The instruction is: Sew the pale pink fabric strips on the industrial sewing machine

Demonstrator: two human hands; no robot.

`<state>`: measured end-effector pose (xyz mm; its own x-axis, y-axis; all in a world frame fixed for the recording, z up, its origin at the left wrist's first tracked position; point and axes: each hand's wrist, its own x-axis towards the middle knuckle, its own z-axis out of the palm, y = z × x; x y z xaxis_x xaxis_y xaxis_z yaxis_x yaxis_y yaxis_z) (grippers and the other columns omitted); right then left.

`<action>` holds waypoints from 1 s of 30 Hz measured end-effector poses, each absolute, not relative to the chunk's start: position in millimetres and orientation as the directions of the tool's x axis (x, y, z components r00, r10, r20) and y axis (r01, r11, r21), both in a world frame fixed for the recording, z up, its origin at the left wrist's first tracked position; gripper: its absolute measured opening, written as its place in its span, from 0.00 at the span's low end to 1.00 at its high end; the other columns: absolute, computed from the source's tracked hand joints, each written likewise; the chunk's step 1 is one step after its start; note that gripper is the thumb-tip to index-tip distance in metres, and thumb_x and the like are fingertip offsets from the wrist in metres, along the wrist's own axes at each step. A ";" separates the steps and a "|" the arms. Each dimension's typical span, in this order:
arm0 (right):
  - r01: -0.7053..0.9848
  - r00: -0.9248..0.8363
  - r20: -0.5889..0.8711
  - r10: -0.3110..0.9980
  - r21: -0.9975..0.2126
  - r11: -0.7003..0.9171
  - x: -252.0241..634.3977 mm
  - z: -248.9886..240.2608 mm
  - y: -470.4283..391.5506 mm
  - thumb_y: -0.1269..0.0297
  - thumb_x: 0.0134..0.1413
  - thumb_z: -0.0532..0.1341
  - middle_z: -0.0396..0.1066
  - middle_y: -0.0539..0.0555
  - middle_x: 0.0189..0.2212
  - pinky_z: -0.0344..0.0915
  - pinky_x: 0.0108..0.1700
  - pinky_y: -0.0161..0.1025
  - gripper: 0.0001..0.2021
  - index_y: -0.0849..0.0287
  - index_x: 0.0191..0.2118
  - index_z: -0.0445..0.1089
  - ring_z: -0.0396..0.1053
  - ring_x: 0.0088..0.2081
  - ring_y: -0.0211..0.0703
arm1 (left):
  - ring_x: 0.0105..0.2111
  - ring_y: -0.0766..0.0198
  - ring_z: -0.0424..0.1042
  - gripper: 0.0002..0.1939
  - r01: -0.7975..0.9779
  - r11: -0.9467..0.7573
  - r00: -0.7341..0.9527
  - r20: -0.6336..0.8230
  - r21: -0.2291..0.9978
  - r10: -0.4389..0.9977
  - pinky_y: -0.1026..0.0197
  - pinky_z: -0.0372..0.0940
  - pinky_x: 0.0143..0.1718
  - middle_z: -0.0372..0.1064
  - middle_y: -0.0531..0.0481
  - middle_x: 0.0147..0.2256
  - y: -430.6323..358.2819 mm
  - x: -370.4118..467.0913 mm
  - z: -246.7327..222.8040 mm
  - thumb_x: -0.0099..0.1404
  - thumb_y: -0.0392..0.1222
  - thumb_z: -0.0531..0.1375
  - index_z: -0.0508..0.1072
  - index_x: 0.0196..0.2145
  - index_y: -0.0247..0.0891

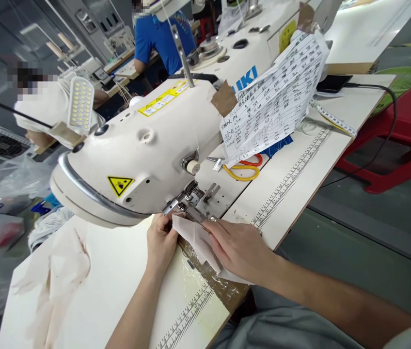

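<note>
A white sewing machine (pixel 162 140) stands across the table, its metal presser foot area (pixel 191 201) just beyond my hands. My left hand (pixel 162 241) is closed on the left edge of a pale pink fabric piece (pixel 200 242), close to the needle area. With fingers pressed together, my right hand (pixel 232 245) grips the same fabric from the right, beside the foot. The fabric's lower part hangs toward the table's front edge. The fingertips of my left hand are partly hidden behind the fabric and machine.
More pale fabric (pixel 58 276) lies at the left of the table (pixel 118 286). Scissors (pixel 242 172), a handwritten sheet (pixel 271 104), a phone (pixel 332 83) and a tape measure (pixel 332 118) are beyond. A red stool (pixel 405 135) stands right. Two people sit behind.
</note>
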<state>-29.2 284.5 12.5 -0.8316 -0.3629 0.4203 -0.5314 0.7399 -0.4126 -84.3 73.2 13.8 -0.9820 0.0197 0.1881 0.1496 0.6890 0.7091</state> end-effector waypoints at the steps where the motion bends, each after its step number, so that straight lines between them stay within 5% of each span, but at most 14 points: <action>1: -0.532 -0.831 0.420 -0.365 -0.410 0.741 -29.4 12.9 284.3 0.72 0.66 0.51 0.74 0.54 0.33 0.58 0.26 0.40 0.10 0.63 0.48 0.66 0.73 0.31 0.43 | 0.40 0.57 0.72 0.11 0.156 0.686 -0.981 0.192 0.710 0.024 0.58 0.64 0.39 0.75 0.50 0.36 73.1 -84.2 13.6 0.57 0.49 0.60 0.78 0.31 0.41; 8: -0.514 -0.844 0.383 -0.375 -0.385 0.767 -30.3 16.2 282.5 0.71 0.65 0.53 0.74 0.54 0.32 0.59 0.23 0.40 0.09 0.61 0.47 0.67 0.73 0.30 0.43 | 0.38 0.58 0.72 0.10 0.210 0.705 -0.969 0.242 0.678 0.055 0.59 0.65 0.37 0.74 0.50 0.35 73.7 -83.3 11.9 0.59 0.48 0.59 0.77 0.32 0.41; 17: -0.542 -0.826 0.370 -0.426 -0.311 0.781 -29.4 9.7 278.7 0.72 0.62 0.56 0.73 0.57 0.35 0.60 0.23 0.41 0.13 0.64 0.52 0.67 0.72 0.32 0.45 | 0.38 0.54 0.70 0.09 0.304 0.830 -0.933 0.321 0.467 0.161 0.54 0.64 0.39 0.73 0.47 0.36 79.9 -85.6 12.8 0.57 0.45 0.56 0.73 0.34 0.41; 30: -0.511 -0.845 0.395 -0.361 -0.393 0.765 -30.7 7.1 278.8 0.72 0.62 0.56 0.72 0.53 0.31 0.58 0.22 0.41 0.11 0.61 0.49 0.65 0.71 0.30 0.44 | 0.37 0.61 0.75 0.08 0.251 0.769 -0.952 0.295 0.587 0.086 0.61 0.67 0.37 0.77 0.52 0.36 74.4 -85.1 12.6 0.59 0.46 0.58 0.73 0.29 0.42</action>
<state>-30.7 278.8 7.1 -0.8446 -0.3612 0.3953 -0.5109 0.7646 -0.3930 -85.1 74.4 12.6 -0.9517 0.0859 0.2947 0.2512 0.7695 0.5872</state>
